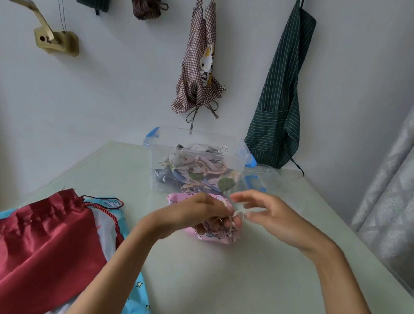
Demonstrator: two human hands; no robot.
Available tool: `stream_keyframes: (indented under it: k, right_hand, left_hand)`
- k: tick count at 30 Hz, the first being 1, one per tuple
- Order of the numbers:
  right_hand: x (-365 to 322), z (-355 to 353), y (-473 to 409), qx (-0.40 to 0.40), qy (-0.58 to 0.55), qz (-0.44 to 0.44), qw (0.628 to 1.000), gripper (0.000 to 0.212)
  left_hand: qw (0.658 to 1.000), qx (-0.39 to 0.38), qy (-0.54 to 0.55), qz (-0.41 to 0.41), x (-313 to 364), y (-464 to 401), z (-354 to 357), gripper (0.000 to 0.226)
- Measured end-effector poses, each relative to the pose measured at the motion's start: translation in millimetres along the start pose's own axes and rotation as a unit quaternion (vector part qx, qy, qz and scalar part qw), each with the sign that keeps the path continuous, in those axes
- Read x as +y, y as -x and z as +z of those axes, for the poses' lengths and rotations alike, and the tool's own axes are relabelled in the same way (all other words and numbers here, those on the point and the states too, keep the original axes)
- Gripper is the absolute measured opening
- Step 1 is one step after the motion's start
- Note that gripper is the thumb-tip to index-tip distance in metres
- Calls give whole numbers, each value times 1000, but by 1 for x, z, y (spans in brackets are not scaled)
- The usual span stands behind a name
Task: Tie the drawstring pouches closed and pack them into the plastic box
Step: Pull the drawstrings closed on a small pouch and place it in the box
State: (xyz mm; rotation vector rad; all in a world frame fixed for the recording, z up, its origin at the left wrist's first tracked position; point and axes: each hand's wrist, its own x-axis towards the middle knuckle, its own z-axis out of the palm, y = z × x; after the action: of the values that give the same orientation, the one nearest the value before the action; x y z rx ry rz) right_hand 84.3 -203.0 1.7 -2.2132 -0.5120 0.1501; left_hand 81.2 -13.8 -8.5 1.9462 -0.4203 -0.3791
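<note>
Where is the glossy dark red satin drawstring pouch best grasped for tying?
Probably at the gathered neck of the red satin pouch, approached from the right: its red cord loops out there, while the slippery body lies flat atop the blue printed pouches.

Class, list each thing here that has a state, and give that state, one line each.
Plastic box: open, partly filled with pouches.
Lid: off, lying beside the box.
Pink pouch: gathered, being tied.
Red pouch: flat on the table, untied.
Left hand: gripping the pink pouch.
Right hand: pulling its string.
</note>
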Motion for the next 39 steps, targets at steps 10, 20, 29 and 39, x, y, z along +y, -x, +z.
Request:
stream_keyframes:
  k: [10,20,29,39]
  right_hand:
    - [-7,-2,5,73,-36,-28,996,21]
    - [-28,-4,20,-108,22,-13,994,34]
    - [-5,17,-7,31,21,-47,998,24]
    - [1,25,-12,82,-23,-67,994,6]
  left_hand:
    - [990,38,135,-8,-10,0,-21,31]
    - [962,95,255,-23,-9,-1,-25,11]
    - [983,92,160,12,-7,-2,-21,14]
    - [949,285,-13,134,-13,-6,-13,16]
